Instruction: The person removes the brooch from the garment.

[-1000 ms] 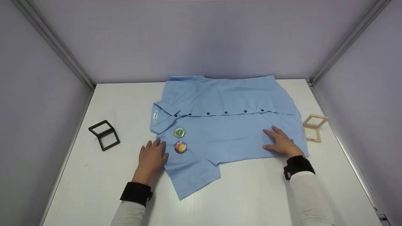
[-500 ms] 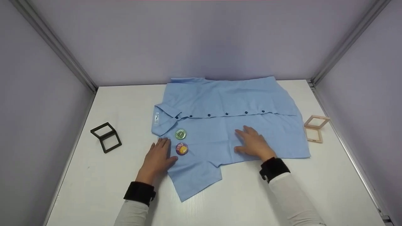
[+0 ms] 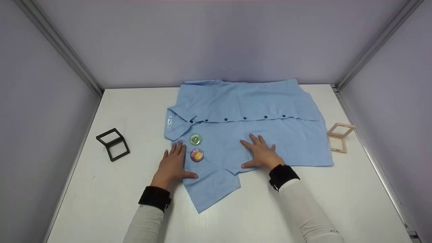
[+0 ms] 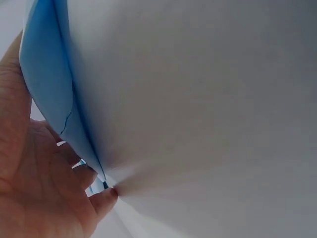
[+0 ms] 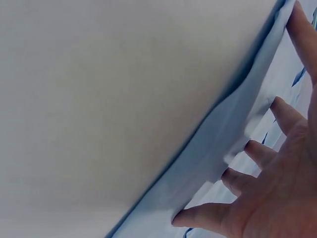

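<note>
A light blue short-sleeved shirt (image 3: 219,141) lies spread on the white table, its collar (image 3: 178,126) to the left and a row of dark buttons running across it. Two round pin badges sit near the collar, a green one (image 3: 195,139) and a purple-and-yellow one (image 3: 197,155). My left hand (image 3: 172,167) rests at the shoulder edge, fingers extended and thumb on the sleeve (image 3: 212,189). With fingers spread, my right hand (image 3: 261,153) touches the shirt front near its lower side edge. In the right wrist view, fingertips (image 5: 255,148) meet the cloth.
A black hinged frame (image 3: 114,145) stands unfolded at the left of the table (image 3: 84,199). Close to the shirt's hem on the right is a similar light wooden frame (image 3: 337,138). Grey panels (image 3: 216,40) enclose the back and sides.
My right hand has slid left across the shirt, from near the hem toward the middle. My left hand has moved slightly right onto the shoulder, its thumb reaching over the sleeve.
</note>
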`<control>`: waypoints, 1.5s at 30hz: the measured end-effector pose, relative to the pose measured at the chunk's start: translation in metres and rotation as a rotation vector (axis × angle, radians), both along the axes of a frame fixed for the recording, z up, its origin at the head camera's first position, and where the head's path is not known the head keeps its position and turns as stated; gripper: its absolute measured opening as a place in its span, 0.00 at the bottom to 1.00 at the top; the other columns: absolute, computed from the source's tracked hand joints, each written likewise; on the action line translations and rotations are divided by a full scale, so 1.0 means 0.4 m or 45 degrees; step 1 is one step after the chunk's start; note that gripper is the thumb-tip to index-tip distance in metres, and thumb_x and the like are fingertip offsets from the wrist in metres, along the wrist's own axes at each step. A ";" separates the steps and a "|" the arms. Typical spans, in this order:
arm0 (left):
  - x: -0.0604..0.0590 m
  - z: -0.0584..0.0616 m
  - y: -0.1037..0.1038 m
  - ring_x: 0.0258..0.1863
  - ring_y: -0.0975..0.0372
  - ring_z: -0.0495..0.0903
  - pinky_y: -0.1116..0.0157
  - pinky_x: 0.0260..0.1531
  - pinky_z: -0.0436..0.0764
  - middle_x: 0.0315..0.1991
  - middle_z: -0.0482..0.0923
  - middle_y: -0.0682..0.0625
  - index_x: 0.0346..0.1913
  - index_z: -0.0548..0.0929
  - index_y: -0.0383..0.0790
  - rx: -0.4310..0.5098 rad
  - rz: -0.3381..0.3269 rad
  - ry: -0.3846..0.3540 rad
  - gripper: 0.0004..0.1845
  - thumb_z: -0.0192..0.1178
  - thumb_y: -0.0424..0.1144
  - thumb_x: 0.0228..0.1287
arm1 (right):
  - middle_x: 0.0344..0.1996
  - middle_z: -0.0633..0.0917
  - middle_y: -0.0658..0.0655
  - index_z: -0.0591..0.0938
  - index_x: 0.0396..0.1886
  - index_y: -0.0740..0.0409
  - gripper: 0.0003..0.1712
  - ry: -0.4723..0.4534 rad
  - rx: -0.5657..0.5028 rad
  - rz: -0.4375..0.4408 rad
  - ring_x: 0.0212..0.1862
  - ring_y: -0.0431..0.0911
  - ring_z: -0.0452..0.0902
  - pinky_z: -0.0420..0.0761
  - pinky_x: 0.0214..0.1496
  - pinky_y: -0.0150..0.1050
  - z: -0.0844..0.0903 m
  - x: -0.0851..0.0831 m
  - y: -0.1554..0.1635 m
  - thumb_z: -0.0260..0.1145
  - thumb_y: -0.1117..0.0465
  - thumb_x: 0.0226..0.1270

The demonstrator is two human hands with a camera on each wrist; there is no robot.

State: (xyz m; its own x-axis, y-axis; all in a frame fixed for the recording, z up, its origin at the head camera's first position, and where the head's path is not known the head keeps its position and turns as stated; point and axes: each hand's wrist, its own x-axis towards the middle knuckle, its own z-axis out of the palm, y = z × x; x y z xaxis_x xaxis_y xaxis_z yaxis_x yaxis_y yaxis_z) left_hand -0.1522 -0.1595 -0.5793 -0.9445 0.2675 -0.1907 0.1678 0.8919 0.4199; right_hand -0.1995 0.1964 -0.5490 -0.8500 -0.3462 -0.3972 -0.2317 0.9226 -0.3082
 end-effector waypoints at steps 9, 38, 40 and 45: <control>0.006 0.027 0.000 0.75 0.42 0.40 0.42 0.70 0.44 0.77 0.41 0.34 0.76 0.49 0.31 -0.091 -0.030 -0.089 0.77 0.82 0.62 0.26 | 0.77 0.49 0.62 0.59 0.78 0.42 0.57 0.036 0.022 0.011 0.76 0.64 0.37 0.44 0.61 0.79 0.013 0.006 -0.019 0.76 0.38 0.50; -0.029 0.028 0.129 0.30 0.52 0.75 0.53 0.31 0.76 0.28 0.73 0.47 0.22 0.78 0.43 0.036 -0.040 0.327 0.10 0.68 0.37 0.57 | 0.69 0.69 0.58 0.77 0.66 0.50 0.34 0.194 -0.137 0.235 0.70 0.54 0.63 0.65 0.69 0.50 -0.006 0.034 -0.238 0.64 0.38 0.66; -0.032 0.027 0.134 0.29 0.53 0.75 0.53 0.31 0.76 0.28 0.73 0.47 0.20 0.77 0.44 0.027 -0.019 0.318 0.12 0.68 0.39 0.56 | 0.69 0.69 0.58 0.77 0.66 0.50 0.35 0.204 -0.123 0.240 0.70 0.54 0.62 0.65 0.69 0.51 -0.008 0.034 -0.239 0.63 0.36 0.65; -0.039 0.027 0.144 0.29 0.51 0.76 0.51 0.30 0.78 0.28 0.75 0.45 0.23 0.80 0.40 -0.020 0.006 0.351 0.09 0.65 0.38 0.59 | 0.70 0.68 0.59 0.78 0.66 0.50 0.35 0.227 -0.101 0.262 0.71 0.54 0.61 0.65 0.68 0.52 -0.017 0.036 -0.242 0.64 0.36 0.65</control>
State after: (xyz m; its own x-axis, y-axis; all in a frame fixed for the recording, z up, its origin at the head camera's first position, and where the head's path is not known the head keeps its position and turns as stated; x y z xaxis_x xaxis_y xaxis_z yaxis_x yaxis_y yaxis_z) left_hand -0.1677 -0.1020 -0.5687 -0.9626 0.2619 0.0695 0.2695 0.8991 0.3450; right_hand -0.1849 0.0995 -0.5559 -0.8127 -0.5425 -0.2125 -0.4684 0.8253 -0.3155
